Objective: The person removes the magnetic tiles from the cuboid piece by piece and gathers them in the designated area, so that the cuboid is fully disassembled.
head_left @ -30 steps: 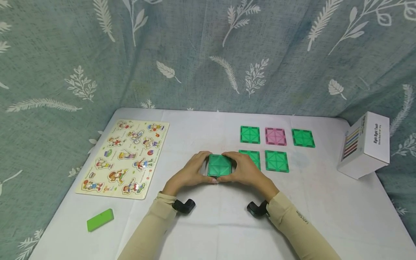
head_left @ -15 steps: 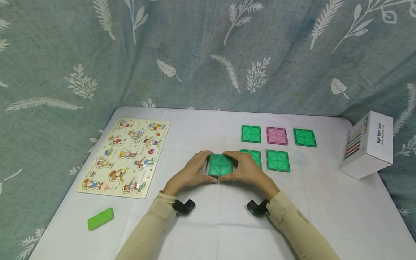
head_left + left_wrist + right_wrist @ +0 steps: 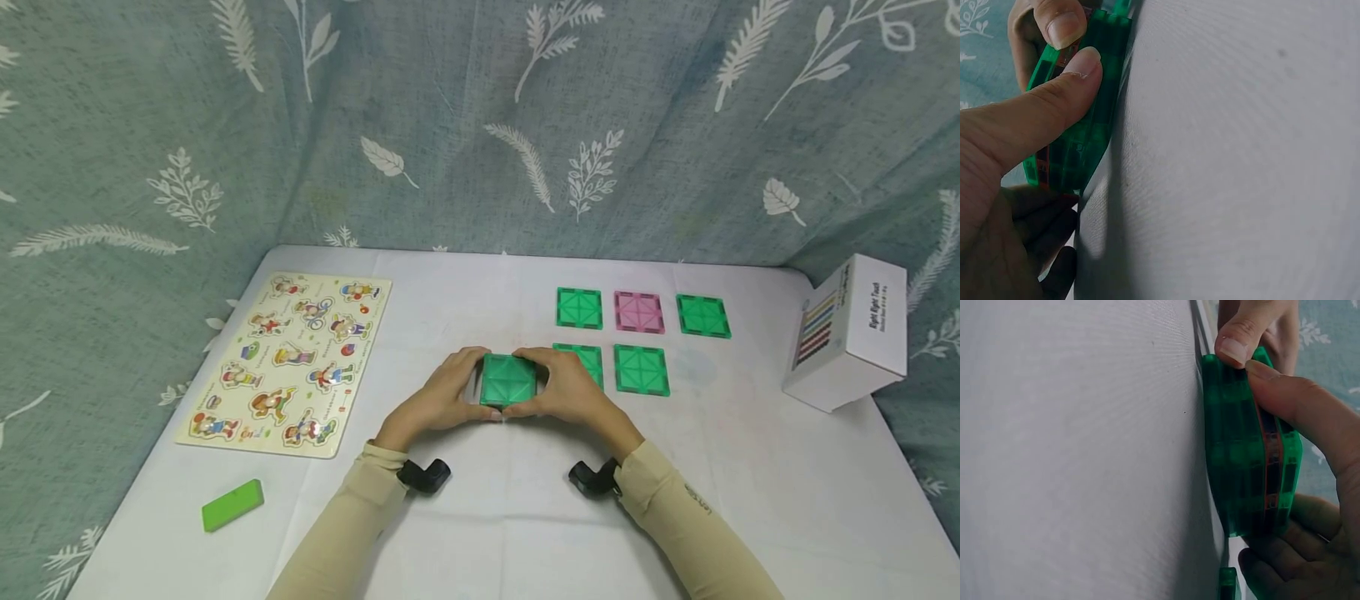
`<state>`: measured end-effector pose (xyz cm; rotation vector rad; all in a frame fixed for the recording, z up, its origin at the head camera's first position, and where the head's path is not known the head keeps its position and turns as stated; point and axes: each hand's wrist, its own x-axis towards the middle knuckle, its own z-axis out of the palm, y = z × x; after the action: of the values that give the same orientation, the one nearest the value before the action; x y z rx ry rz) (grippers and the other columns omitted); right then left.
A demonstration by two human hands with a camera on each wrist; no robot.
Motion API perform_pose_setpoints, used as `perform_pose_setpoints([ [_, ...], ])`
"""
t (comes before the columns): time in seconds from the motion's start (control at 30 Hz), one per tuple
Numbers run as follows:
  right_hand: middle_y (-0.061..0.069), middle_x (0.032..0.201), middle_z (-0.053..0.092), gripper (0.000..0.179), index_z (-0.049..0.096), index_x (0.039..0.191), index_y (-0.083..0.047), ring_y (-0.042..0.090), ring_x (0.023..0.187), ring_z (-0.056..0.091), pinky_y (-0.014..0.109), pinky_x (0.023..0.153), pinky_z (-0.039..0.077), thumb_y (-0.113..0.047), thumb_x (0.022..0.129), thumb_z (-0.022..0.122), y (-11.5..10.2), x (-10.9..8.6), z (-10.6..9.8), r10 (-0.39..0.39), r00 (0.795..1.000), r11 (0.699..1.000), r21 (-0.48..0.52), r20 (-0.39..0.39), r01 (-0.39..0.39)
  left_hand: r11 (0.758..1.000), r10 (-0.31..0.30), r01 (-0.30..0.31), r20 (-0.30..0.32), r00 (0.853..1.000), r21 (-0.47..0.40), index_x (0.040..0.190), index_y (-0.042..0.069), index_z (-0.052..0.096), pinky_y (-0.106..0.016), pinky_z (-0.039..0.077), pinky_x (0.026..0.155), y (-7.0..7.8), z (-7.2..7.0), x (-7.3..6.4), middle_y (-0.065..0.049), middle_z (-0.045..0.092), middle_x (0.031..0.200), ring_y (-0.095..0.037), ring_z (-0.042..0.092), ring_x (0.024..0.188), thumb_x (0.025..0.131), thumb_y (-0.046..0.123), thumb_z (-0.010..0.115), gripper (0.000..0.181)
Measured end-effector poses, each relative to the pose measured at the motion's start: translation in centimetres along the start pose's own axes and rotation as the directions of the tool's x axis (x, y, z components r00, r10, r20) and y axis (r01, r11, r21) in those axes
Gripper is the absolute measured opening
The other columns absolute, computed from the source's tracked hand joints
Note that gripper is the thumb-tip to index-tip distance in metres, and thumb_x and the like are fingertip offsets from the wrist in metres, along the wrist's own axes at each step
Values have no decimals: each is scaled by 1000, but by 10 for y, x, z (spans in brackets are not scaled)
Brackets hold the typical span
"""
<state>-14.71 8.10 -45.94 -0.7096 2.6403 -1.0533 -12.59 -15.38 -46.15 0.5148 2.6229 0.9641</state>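
Note:
Near the middle of the table, a stack of square magnetic tiles [image 3: 507, 381] is held between both hands. The top tile is see-through green. In the right wrist view the stack [image 3: 1238, 453] shows several green layers and a thin reddish one near the top. My left hand [image 3: 441, 392] grips the left side, its thumb [image 3: 1063, 97] on the near edge. From the right my right hand [image 3: 570, 390] holds it, thumb [image 3: 1300, 400] on that same edge. The thumb tips are close together. A green tile [image 3: 588, 362] lies flat, partly hidden behind the right hand.
More flat tiles lie at the right: a green tile [image 3: 641, 370], another green one [image 3: 579, 308], a pink one [image 3: 639, 313] and a far-right green one [image 3: 703, 317]. A picture puzzle board [image 3: 288, 367], a green block [image 3: 233, 505] and a white box [image 3: 847, 333] are also on the table.

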Motion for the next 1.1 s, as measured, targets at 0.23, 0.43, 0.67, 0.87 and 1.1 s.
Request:
perform_pose_setpoints([
  [0.23,5,141,63,89,59,140,-13,27,128,60,48,106,52,-50,65,92,-1,0,-2,17,1000,1000,14,10,-17,1000,-3,3,2,1000,-4,153,10,33,-51,32,124,1,0,0,-8,38,156,-30,35,146,81,41,84,94],
  [0.43,5,141,62,89,59,140,-14,27,127,60,48,106,52,-50,65,92,0,0,-3,21,1000,1000,14,11,-21,1000,-7,7,4,1000,-6,154,10,32,-51,31,124,2,0,0,-8,37,157,-30,33,148,81,42,84,94],
  [0.67,5,141,62,87,60,140,-16,27,127,60,48,105,52,-49,66,92,1,0,-3,24,999,999,43,21,-25,1000,-11,11,3,1000,-3,154,10,32,-51,31,124,2,0,0,-7,37,157,-29,34,148,81,42,84,95],
  [0.87,5,141,62,86,59,140,-17,26,125,60,48,102,53,-51,67,90,0,1,-4,40,999,998,50,37,-42,1000,-1,1,-1,1000,2,153,9,33,-51,30,124,3,-1,-1,-7,39,157,-29,35,147,79,40,86,96],
  [1.1,4,142,61,86,59,141,-17,26,125,60,48,103,52,-51,67,90,0,0,-3,61,997,997,51,47,-64,1000,-1,1,-7,1000,11,152,10,35,-52,30,124,4,0,-1,-7,39,156,-30,35,146,78,39,86,95],
])
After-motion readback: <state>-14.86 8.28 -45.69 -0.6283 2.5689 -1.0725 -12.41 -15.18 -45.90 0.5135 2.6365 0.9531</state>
